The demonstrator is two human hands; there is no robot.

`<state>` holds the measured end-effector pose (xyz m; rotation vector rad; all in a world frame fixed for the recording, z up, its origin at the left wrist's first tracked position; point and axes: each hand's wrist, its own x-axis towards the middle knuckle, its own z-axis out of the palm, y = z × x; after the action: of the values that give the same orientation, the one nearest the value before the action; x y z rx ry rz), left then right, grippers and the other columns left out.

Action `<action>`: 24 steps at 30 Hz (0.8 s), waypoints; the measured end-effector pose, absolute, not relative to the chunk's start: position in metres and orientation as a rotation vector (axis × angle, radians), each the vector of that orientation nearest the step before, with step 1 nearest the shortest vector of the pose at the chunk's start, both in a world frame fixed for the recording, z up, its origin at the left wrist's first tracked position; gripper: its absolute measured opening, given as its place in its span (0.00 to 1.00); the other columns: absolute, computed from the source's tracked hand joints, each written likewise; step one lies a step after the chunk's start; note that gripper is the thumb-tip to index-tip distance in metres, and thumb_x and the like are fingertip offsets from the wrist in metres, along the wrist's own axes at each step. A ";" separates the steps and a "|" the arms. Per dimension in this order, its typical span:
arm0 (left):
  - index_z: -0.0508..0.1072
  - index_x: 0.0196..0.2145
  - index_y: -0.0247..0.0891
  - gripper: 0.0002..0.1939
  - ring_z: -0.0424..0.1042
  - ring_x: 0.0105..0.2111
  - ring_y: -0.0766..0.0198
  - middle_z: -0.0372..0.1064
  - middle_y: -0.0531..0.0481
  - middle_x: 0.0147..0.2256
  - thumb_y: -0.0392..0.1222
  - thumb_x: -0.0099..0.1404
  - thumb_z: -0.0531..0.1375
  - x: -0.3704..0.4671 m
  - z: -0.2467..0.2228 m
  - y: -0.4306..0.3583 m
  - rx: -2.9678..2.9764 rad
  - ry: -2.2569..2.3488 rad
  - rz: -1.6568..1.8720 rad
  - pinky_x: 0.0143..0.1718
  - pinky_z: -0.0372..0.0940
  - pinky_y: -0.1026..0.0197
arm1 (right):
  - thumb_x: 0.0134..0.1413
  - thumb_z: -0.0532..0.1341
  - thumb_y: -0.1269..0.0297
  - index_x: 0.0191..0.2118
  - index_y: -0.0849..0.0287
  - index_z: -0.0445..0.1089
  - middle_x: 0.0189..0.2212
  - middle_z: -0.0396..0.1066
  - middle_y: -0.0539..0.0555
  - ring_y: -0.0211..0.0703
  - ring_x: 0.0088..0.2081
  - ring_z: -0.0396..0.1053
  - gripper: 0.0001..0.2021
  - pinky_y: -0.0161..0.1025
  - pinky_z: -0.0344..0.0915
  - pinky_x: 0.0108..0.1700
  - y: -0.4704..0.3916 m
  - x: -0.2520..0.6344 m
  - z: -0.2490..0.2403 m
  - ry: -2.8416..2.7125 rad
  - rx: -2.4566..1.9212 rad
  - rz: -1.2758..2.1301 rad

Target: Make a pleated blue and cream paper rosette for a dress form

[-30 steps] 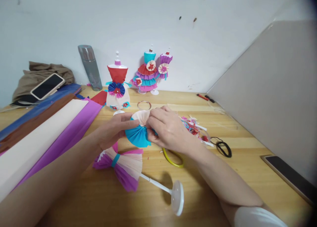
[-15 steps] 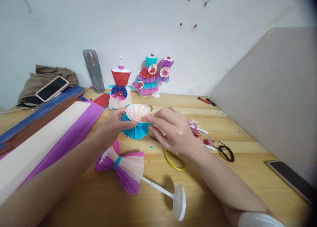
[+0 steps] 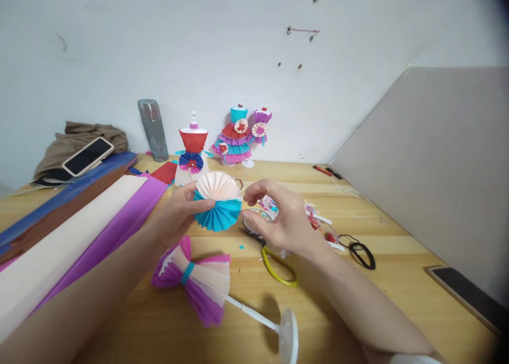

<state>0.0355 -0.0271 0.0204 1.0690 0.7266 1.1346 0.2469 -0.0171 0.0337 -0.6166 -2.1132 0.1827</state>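
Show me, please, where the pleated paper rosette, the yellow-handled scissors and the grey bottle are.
Pleated paper rosette (image 3: 219, 209): head view, on its blue half.
Yellow-handled scissors (image 3: 271, 272): head view, on the yellow handle.
Grey bottle (image 3: 155, 133): head view, on its body.

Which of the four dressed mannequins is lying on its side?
The front mannequin, with the turquoise waistband; the red-topped one, turquoise-topped one and purple-topped one stand upright.

1 pleated paper rosette (image 3: 220, 211), cream half above turquoise half, fanned open, held upright over the bench (image 3: 397, 258), before its back edge
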 end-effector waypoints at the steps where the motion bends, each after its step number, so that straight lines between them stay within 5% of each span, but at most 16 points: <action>1: 0.78 0.44 0.35 0.21 0.77 0.39 0.53 0.79 0.42 0.41 0.40 0.51 0.70 0.036 0.020 -0.027 1.057 0.724 1.119 0.36 0.67 0.59 | 0.55 0.62 0.66 0.39 0.57 0.66 0.29 0.70 0.51 0.40 0.29 0.69 0.06 0.38 0.65 0.33 -0.018 0.246 0.033 -2.115 -0.604 0.164; 13: 0.78 0.43 0.36 0.22 0.76 0.40 0.54 0.79 0.45 0.39 0.39 0.48 0.72 0.038 0.022 -0.028 1.076 0.733 1.101 0.38 0.66 0.60 | 0.61 0.57 0.72 0.31 0.59 0.64 0.27 0.66 0.52 0.41 0.30 0.64 0.07 0.37 0.61 0.32 -0.019 0.243 0.032 -2.224 -0.589 0.045; 24: 0.77 0.46 0.37 0.26 0.76 0.39 0.54 0.79 0.45 0.40 0.42 0.49 0.72 0.025 0.012 -0.019 1.261 0.842 1.125 0.40 0.69 0.58 | 0.64 0.56 0.70 0.35 0.58 0.67 0.30 0.70 0.55 0.42 0.32 0.68 0.06 0.39 0.63 0.33 -0.012 0.250 0.035 -2.316 -0.558 -0.024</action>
<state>0.0249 -0.0186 0.0120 1.2611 0.8425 1.1249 0.2500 -0.0116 0.0355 -0.5578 -2.3160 -0.0243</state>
